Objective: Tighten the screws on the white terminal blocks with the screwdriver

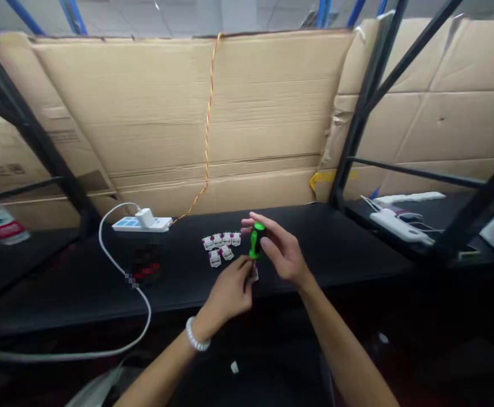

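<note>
Head view: a green-and-black screwdriver (256, 240) is gripped upright by the right hand (281, 254), with the fingers curled round the handle. Just under it, a small white part (255, 275) is pinched in the closed left hand (229, 292), over the front of the black table (336, 254). A bunch of similar parts (221, 246) is laid out just behind, and a power strip (142, 224) is seen further left.

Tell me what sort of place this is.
Probably an assembly workbench in a workshop or warehouse. The right hand holds a green-handled screwdriver over a small part pinched in the left hand, more white-and-magenta parts lie on the black table, and cardboard sheets and a black metal frame wall it in.
</note>
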A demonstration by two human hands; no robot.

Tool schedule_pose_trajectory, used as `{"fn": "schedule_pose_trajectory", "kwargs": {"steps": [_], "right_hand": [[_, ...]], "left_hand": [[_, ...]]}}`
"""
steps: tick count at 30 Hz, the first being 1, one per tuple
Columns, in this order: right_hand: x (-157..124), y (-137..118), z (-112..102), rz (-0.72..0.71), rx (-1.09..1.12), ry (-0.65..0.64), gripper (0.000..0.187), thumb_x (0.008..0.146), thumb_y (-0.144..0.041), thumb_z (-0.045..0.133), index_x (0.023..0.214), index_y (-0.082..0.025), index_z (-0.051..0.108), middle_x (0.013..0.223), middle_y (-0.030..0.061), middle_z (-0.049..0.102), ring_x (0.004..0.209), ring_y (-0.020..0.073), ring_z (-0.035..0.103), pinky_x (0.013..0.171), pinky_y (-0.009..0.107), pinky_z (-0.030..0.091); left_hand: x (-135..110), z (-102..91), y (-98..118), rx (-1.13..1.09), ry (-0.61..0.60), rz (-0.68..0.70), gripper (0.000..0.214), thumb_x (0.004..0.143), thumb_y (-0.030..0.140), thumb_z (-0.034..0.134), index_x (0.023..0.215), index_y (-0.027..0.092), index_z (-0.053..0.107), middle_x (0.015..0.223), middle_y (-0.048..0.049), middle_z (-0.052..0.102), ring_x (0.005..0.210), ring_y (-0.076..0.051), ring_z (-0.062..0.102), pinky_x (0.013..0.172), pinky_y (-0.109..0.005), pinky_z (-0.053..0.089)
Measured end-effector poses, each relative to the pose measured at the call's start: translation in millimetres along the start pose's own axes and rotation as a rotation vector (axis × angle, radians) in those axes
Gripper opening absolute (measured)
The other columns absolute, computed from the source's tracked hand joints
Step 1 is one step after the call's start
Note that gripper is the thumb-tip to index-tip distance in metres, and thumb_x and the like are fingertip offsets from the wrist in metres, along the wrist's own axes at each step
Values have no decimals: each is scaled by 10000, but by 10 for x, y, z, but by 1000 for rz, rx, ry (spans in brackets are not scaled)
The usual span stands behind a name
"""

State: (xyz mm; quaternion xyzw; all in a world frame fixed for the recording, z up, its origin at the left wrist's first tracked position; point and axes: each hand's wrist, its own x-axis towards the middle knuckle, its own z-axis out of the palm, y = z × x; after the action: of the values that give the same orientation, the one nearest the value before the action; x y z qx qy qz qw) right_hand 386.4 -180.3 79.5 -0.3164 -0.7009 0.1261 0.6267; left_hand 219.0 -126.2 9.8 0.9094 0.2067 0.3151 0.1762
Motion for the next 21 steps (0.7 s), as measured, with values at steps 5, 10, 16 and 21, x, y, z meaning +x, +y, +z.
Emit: {"fn": "schedule_pose_trajectory", "kwargs": {"steps": [5, 10, 16, 21], "right_hand": [[24, -24, 35, -55, -208, 157, 375, 966, -310, 762, 1337, -301, 712, 1128, 61, 713, 906, 198, 671, 825, 370, 613], [25, -27, 62, -55, -118, 59, 466, 1041, -301, 606, 1508, -300, 595, 1320, 101, 692, 1054, 232, 702, 942, 420, 621], [24, 4, 130, -55, -184, 137, 449, 974, -274, 741, 1415, -338, 681, 1158, 54, 719, 938, 199, 682, 809, 350, 603], [31, -37, 101, -90, -183, 127, 402, 1019, -282, 631, 1419, -289, 663, 1281, 98, 714, 1107, 250, 702, 877, 401, 620]], "left_hand": [[4, -7, -3, 8, -8, -3, 176, 931, 56, 511, 965, 209, 591, 1117, -93, 653, 1000, -254, 657, 918, -396, 575], [7, 11, -43, 12, -15, 0, 159, 942, 84, 521, 1005, 203, 604, 1133, -106, 659, 1010, -263, 663, 938, -410, 578], [11, 22, -55, 24, -13, -19, 147, 924, 92, 546, 990, 199, 624, 1069, -104, 662, 985, -274, 662, 914, -413, 578], [26, 11, -39, 13, 0, -22, 175, 905, 59, 524, 963, 200, 608, 1065, -97, 662, 970, -263, 655, 904, -397, 563]]}}
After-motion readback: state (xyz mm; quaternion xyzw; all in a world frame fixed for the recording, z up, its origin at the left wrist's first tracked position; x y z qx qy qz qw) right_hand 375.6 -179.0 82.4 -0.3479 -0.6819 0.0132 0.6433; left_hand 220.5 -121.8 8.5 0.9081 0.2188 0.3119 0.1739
